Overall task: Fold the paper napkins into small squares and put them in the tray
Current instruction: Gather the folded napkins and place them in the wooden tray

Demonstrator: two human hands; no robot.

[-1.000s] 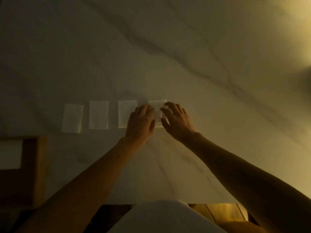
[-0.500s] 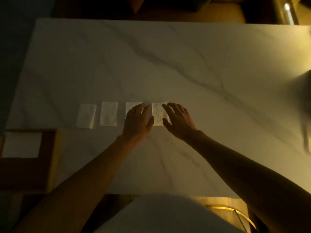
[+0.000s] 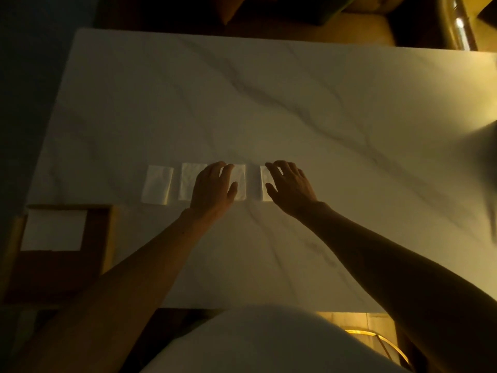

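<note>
Four napkins [image 3: 157, 184], two being covered by outstretched left hand [image 3: 212, 189] and right hand [image 3: 290, 187]; one tray [image 3: 53, 273] left of them.

Four white folded napkins [image 3: 157, 188] lie in a row (tray [image 3: 110, 238] leftward).

Table [image 3: 295, 117]: white marble-look top, grey veining. Lying on it, one left-to-right row, narrowly spaced: first napkin [image 3: 157, 188], second napkin [image 3: 187, 181], third napkin [image 3: 240, 184], fourth napkin [image 3: 265, 181], all folded. Wooden tray [image 3: 61, 278] at near-left corner.
</note>
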